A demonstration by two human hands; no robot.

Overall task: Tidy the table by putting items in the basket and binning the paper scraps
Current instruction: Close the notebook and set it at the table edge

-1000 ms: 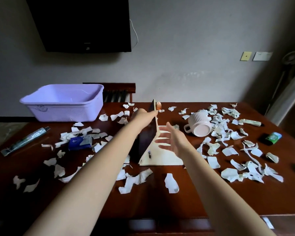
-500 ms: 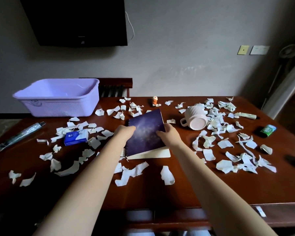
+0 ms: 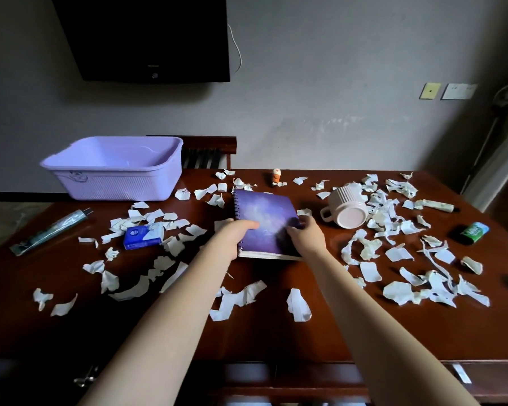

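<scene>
The purple notebook now lies shut mid-table; a second ago it stood open. Left hand and right hand each grip its near corners. One lilac basket, one mug, scraps everywhere.

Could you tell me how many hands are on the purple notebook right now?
2: the left hand grips the notebook at its spiral-bound near corner; the right hand holds its right edge.
</scene>
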